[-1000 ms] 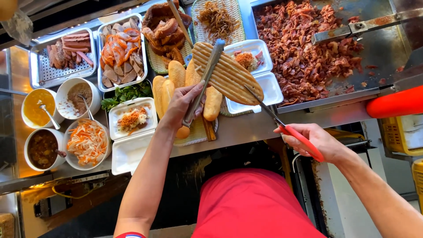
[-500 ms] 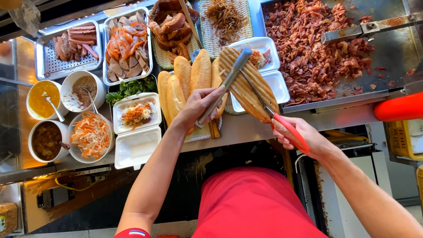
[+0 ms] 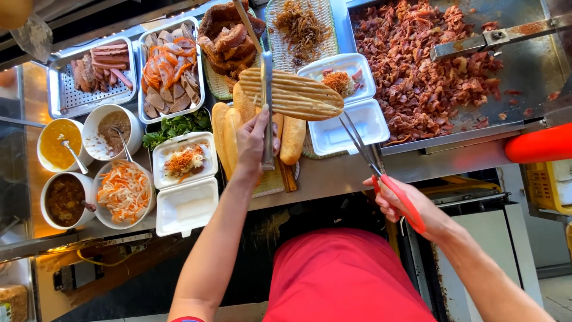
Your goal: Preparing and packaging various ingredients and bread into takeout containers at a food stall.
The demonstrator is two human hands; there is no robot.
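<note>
Tongs and scissors over the toasted bread!
Left hand closed around metal tongs touching the pressed baguette; right hand grips red-handled scissors, blades slightly parted, near the surface's front edge.

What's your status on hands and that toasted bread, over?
Left hand grips metal tongs, holding toasted flat bread above the loaves. Right hand holds red-handled scissors, tips just short of the bread. Open foam box beside it.
</note>
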